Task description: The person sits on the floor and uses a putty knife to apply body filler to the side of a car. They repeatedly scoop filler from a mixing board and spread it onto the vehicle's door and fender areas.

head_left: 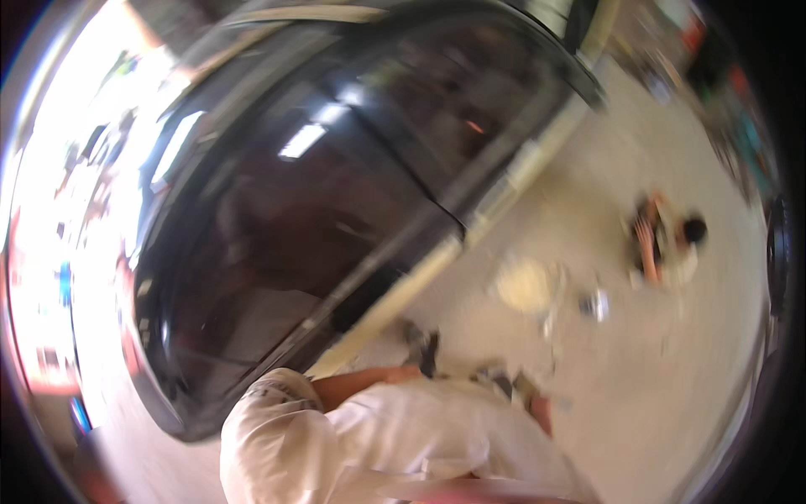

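My left hand (406,373) rests close in front of my pale shirt (420,420), the forearm bent across from the sleeve. Blur hides its fingers, and I see nothing certain in it. Of my right hand or forearm (542,415), only a small patch shows beside the shirt's right side. Whether that hand holds anything cannot be made out. Nearest to my left arm stands a glossy dark car (277,227), with a pale strip (403,290) running along its lower edge.
A co-worker (667,248) is low on the floor at the right. Between us are a round yellowish object (525,286), perhaps a stool or bucket, and a small white-and-dark item (596,304). A dark wheel-like shape (781,256) stands at the far right. Bright daylight fills the left.
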Demonstrator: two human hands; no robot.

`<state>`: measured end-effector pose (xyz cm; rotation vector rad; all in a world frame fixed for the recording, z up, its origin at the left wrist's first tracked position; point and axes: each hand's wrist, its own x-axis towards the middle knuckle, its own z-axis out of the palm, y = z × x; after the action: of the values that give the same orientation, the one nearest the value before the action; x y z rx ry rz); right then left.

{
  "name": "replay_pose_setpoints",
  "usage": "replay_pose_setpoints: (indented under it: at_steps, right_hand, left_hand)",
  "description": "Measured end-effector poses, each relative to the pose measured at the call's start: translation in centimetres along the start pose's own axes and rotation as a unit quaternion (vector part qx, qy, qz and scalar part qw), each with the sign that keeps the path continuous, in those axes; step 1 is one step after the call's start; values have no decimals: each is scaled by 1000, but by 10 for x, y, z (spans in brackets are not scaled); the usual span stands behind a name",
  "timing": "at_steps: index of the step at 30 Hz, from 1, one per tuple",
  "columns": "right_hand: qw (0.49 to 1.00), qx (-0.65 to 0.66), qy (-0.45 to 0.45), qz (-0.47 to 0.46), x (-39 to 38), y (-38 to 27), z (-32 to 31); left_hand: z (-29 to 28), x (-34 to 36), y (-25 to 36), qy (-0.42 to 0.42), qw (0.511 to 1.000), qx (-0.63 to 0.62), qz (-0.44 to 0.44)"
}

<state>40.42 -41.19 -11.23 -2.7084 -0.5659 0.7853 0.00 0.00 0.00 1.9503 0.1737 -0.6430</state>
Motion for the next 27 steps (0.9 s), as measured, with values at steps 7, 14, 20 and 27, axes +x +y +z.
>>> replay_pose_setpoints:
  at_steps: [7,14,20,27]
  right_hand:
    - [986,163,15,27,-11,-63,-115]
    - [935,346,-49,-61,-13,-130,-266]
    - [911,389,-93,-102,4,-127,-301]
    - [941,318,-104,-57,35,-124,-318]
  left_hand:
    - [-33,51,22,61,956,243,-152]
    - [-163,204,310,332,940,-22,-69]
    - [-178,314,425,132,987,48,78]
    - [-173,388,420,-74,997,-18,23]
